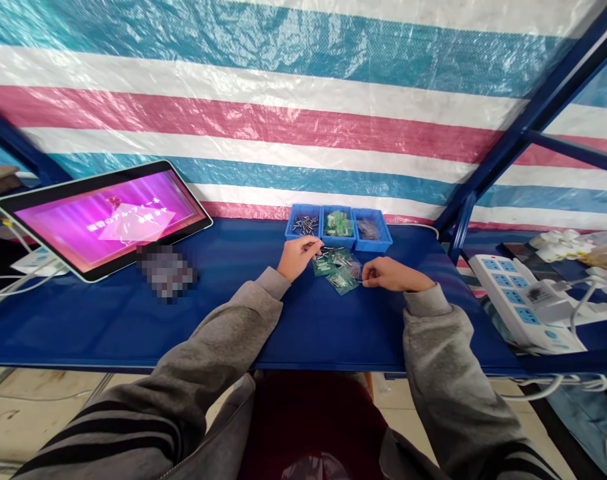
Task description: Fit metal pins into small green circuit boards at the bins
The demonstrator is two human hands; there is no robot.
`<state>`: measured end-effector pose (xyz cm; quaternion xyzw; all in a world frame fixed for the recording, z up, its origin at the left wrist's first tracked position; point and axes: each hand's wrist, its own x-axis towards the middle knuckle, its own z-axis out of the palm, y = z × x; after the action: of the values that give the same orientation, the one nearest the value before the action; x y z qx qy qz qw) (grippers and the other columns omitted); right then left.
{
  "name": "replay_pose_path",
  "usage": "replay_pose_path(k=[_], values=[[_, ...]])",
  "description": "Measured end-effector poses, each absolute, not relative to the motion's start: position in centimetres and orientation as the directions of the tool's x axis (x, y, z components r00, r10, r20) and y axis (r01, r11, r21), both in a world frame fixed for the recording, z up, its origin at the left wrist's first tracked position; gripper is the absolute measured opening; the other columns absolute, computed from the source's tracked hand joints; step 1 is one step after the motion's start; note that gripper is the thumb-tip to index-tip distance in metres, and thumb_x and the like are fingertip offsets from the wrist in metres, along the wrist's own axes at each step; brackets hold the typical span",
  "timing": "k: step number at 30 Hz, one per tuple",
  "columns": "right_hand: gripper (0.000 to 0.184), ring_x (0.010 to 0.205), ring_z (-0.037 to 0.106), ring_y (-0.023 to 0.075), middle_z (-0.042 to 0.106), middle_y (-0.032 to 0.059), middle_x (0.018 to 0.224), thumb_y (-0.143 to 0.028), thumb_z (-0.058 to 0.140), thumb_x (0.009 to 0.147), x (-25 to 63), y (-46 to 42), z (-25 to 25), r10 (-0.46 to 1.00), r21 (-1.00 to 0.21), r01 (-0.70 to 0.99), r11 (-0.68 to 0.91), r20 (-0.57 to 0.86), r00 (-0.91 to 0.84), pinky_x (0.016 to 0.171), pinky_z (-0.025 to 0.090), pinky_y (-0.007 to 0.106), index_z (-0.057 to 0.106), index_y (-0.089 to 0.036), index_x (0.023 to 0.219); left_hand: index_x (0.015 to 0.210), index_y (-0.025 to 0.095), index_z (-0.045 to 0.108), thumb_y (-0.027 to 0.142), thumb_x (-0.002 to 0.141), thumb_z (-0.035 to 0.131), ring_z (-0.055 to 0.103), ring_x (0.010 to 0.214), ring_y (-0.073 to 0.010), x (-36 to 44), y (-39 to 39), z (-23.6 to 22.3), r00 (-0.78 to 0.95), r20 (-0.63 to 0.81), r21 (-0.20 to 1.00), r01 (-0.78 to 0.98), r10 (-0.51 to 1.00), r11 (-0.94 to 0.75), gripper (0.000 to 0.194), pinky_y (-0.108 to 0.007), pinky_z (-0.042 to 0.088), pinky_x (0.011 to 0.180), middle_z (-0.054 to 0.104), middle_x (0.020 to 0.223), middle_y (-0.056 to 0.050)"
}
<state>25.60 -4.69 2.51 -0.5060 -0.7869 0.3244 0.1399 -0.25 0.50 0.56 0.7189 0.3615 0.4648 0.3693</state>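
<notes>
My left hand (299,257) is closed in a pinch at the left edge of a small pile of green-tinted clear packets (342,279). Thin metal pieces show on and in the packets, too small to name surely. At the pile's right side, my right hand (386,274) is also closed, thumb against curled fingers, close to a packet's edge. What either hand pinches is too small to make out. Just behind the pile stand three joined blue bins: the left bin (289,233) holds loose screw-like metal pieces, the middle bin (339,243) green packets, the right bin (378,245) clear plastic bags.
A tablet-like screen (118,220) leans at the left of the blue table (223,320), with a blurred-out object (168,273) in front of it. On the right lies a white power strip (521,300) with plugs and cables. Striped sheeting (303,127) hangs behind, beside a blue metal frame (513,143).
</notes>
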Motion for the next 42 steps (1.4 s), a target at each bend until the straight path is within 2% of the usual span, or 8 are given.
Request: replay_pose_path(k=[3,6,13,17,21,27,31,42], values=[[0.009,0.062,0.064,0.0156,0.071,0.0010,0.069,-0.027,0.065,0.078,24.7,-4.4,4.2,0.901,-0.702,0.643,0.307,-0.004,-0.434,0.058,0.046,0.025,0.068,-0.020,0.074,0.085,0.015,0.070,0.045,0.086,0.059,0.060,0.055,-0.0132,-0.1,0.2,0.8,0.338,0.383,0.883,0.138,0.860,-0.448,0.032,-0.024,0.048,0.050,0.068,0.069,-0.004],[0.007,0.053,0.062,0.0152,0.067,-0.0002,0.059,-0.020,0.062,0.077,22.6,-3.5,5.0,0.904,-0.717,0.628,0.302,0.007,-0.426,0.055,0.045,0.025,0.065,-0.019,0.072,0.089,0.014,0.071,0.049,0.086,0.059,0.062,0.057,-0.0145,0.0,0.0,1.0,0.397,0.357,0.903,0.086,0.846,-0.421,0.037,-0.023,0.048,0.048,0.070,0.073,-0.006],[0.010,0.062,0.063,0.0158,0.070,0.0027,0.070,-0.026,0.063,0.083,18.5,-2.3,3.7,0.864,-0.643,0.577,0.503,0.372,-0.338,0.061,0.047,0.026,0.066,-0.018,0.079,0.079,0.013,0.072,0.046,0.076,0.072,0.065,0.061,-0.0163,-0.2,0.5,0.8,0.430,0.383,0.904,0.010,0.817,-0.428,0.033,-0.025,0.053,0.054,0.069,0.069,-0.005],[0.020,0.063,0.064,0.0165,0.073,0.0056,0.084,-0.031,0.061,0.086,18.2,-2.4,3.0,0.878,-0.633,0.631,0.449,0.446,-0.177,0.066,0.049,0.028,0.067,-0.018,0.100,0.085,0.013,0.072,0.042,0.083,0.067,0.067,0.065,-0.0169,-0.7,1.2,1.1,0.197,0.522,0.830,0.108,0.830,-0.547,0.029,-0.028,0.056,0.062,0.071,0.075,-0.006],[0.015,0.067,0.064,0.0181,0.073,0.0055,0.083,-0.025,0.062,0.086,18.6,-1.9,3.2,0.918,-0.545,0.778,0.313,0.383,-0.101,0.070,0.048,0.029,0.070,-0.017,0.095,0.095,0.017,0.072,0.034,0.091,0.058,0.068,0.089,-0.0200,-1.5,2.2,1.7,0.060,0.717,0.585,0.489,0.694,-0.647,0.023,-0.033,0.054,0.086,0.073,0.097,-0.008],[0.007,0.084,0.067,0.0223,0.074,0.0050,0.082,-0.015,0.069,0.076,19.2,-1.3,3.6,0.969,-0.324,0.914,0.244,0.128,-0.213,0.071,0.044,0.028,0.072,-0.018,0.082,0.092,0.018,0.071,0.030,0.096,0.050,0.065,0.091,-0.0181,-2.0,2.0,0.9,0.475,0.665,0.279,0.558,0.576,-0.782,0.025,-0.029,0.050,0.085,0.071,0.094,-0.006],[0.017,0.088,0.066,0.0238,0.073,0.0062,0.089,-0.029,0.074,0.075,19.2,-1.9,3.4,0.971,-0.272,0.933,0.237,0.082,-0.223,0.069,0.044,0.028,0.072,-0.019,0.089,0.092,0.018,0.070,0.029,0.095,0.051,0.066,0.088,-0.0184,-1.5,1.6,-0.2,0.666,0.524,0.244,0.481,0.532,-0.842,0.023,-0.027,0.050,0.079,0.071,0.093,-0.006],[0.007,0.088,0.063,0.0218,0.070,0.0062,0.092,-0.021,0.062,0.084,19.0,-2.7,2.6,0.947,-0.209,0.925,0.317,0.123,-0.297,0.067,0.040,0.027,0.069,-0.019,0.085,0.092,0.018,0.071,0.028,0.095,0.050,0.066,0.086,-0.0191,-1.1,1.0,-0.5,0.657,0.490,0.302,0.488,0.572,-0.819,0.023,-0.028,0.049,0.076,0.071,0.090,-0.006]])
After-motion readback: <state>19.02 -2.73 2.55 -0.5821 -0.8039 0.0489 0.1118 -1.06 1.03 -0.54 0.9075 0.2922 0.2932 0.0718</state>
